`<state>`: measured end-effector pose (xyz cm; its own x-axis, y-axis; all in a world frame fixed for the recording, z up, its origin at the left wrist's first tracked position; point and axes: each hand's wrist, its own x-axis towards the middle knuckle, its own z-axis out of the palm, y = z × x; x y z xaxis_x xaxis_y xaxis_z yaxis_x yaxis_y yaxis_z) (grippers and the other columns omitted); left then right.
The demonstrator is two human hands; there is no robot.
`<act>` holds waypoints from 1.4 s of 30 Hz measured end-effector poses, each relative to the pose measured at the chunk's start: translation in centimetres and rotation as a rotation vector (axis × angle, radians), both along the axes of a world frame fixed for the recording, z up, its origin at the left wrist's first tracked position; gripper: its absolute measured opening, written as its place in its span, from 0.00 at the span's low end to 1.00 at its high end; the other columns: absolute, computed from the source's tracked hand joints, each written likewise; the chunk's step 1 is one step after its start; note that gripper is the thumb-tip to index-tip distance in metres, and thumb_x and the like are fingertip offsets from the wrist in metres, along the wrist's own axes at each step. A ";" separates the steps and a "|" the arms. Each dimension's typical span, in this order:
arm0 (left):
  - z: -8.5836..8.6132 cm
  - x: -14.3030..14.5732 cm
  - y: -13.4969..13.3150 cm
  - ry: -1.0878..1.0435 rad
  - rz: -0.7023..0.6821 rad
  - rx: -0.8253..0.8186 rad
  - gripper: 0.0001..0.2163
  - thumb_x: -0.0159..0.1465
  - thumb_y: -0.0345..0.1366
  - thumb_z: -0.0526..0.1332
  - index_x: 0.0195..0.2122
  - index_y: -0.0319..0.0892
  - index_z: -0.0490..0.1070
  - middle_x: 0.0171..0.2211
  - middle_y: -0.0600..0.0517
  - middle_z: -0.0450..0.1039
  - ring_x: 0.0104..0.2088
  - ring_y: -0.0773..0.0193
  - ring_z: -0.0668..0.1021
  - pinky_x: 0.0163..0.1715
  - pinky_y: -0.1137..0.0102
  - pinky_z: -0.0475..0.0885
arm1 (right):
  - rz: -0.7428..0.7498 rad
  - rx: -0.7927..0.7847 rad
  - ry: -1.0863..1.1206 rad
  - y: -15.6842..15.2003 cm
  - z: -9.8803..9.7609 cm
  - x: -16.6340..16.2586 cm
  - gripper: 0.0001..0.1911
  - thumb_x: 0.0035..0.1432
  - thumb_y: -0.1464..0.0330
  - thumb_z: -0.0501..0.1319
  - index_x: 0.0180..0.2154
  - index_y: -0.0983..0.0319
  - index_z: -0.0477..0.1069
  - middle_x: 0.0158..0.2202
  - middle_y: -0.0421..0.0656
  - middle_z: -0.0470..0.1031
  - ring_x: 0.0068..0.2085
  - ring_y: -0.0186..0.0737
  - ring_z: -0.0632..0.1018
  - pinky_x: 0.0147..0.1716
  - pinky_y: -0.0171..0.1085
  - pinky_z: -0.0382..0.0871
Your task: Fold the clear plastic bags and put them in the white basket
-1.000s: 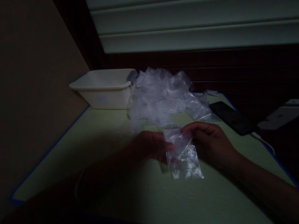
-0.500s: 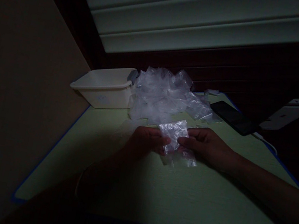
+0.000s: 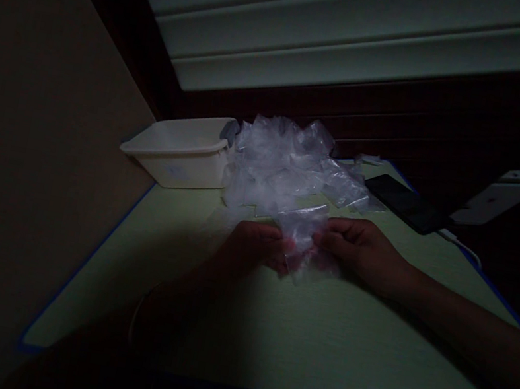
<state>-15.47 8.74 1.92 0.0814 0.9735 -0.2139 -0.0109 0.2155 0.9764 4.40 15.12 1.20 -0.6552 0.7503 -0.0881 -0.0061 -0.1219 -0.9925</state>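
Note:
Between my hands is a small clear plastic bag (image 3: 305, 228), creased and shiny along its top edge. My left hand (image 3: 256, 244) pinches its left side, thumb on top. My right hand (image 3: 356, 246) grips the right side between thumb and fingers. The lower part of the bag hangs loose and blurred over the table. Just beyond it lies a heap of clear plastic bags (image 3: 278, 164), crumpled and overlapping. Whether anything is inside the held bag I cannot tell in the dim light.
Left of the heap stands a cream plastic bin (image 3: 189, 165) with a grey handle. A black phone (image 3: 406, 203), a white cable (image 3: 462, 247) and a white box (image 3: 503, 200) are at the right. The pale green table (image 3: 313, 351) has a blue edge; a wall borders it left.
The held bag has shifted and flattened slightly, its lower part now blurred by motion. My right hand has moved up a touch; both hands keep their grip.

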 end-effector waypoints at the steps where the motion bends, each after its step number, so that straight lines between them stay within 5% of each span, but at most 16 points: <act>1: 0.0 0.0 0.0 -0.006 0.005 0.001 0.15 0.51 0.44 0.70 0.28 0.34 0.77 0.23 0.47 0.77 0.22 0.66 0.77 0.25 0.71 0.75 | -0.009 -0.020 0.017 0.0 0.0 0.0 0.11 0.51 0.62 0.68 0.28 0.63 0.74 0.23 0.39 0.73 0.22 0.30 0.69 0.22 0.32 0.62; 12: 0.3 0.1 -0.1 -0.217 0.051 0.002 0.17 0.50 0.39 0.72 0.39 0.34 0.77 0.30 0.46 0.79 0.29 0.61 0.81 0.32 0.69 0.77 | -0.077 -0.065 0.152 0.3 -0.3 0.2 0.10 0.50 0.64 0.69 0.35 0.61 0.78 0.29 0.42 0.79 0.27 0.35 0.76 0.27 0.34 0.68; 17: -0.3 -0.3 0.1 -0.327 0.032 0.038 0.17 0.48 0.42 0.74 0.35 0.37 0.79 0.29 0.47 0.80 0.27 0.60 0.82 0.31 0.68 0.78 | -0.066 0.031 0.111 0.5 -0.1 0.5 0.07 0.52 0.64 0.68 0.33 0.61 0.80 0.27 0.42 0.78 0.24 0.32 0.73 0.23 0.33 0.64; 30: -0.2 -0.8 0.3 -0.127 0.050 0.070 0.08 0.50 0.38 0.69 0.29 0.40 0.80 0.21 0.51 0.76 0.21 0.69 0.76 0.24 0.75 0.71 | -0.025 0.313 -0.040 0.6 0.7 0.8 0.09 0.53 0.70 0.60 0.30 0.60 0.80 0.32 0.43 0.79 0.31 0.38 0.75 0.30 0.36 0.66; 36: 0.4 -0.4 0.2 -0.214 0.068 0.038 0.20 0.52 0.40 0.70 0.44 0.38 0.75 0.26 0.52 0.76 0.23 0.69 0.76 0.26 0.74 0.72 | -0.003 0.369 -0.024 0.4 1.1 0.6 0.09 0.53 0.71 0.59 0.29 0.61 0.79 0.31 0.43 0.79 0.31 0.38 0.76 0.32 0.37 0.66; 42: -0.3 0.1 0.2 -0.204 -0.163 -0.106 0.21 0.50 0.41 0.73 0.42 0.34 0.76 0.36 0.42 0.80 0.32 0.57 0.83 0.33 0.67 0.78 | 0.003 0.517 0.003 0.3 1.0 0.8 0.13 0.54 0.75 0.56 0.32 0.60 0.79 0.34 0.42 0.79 0.33 0.37 0.77 0.33 0.36 0.67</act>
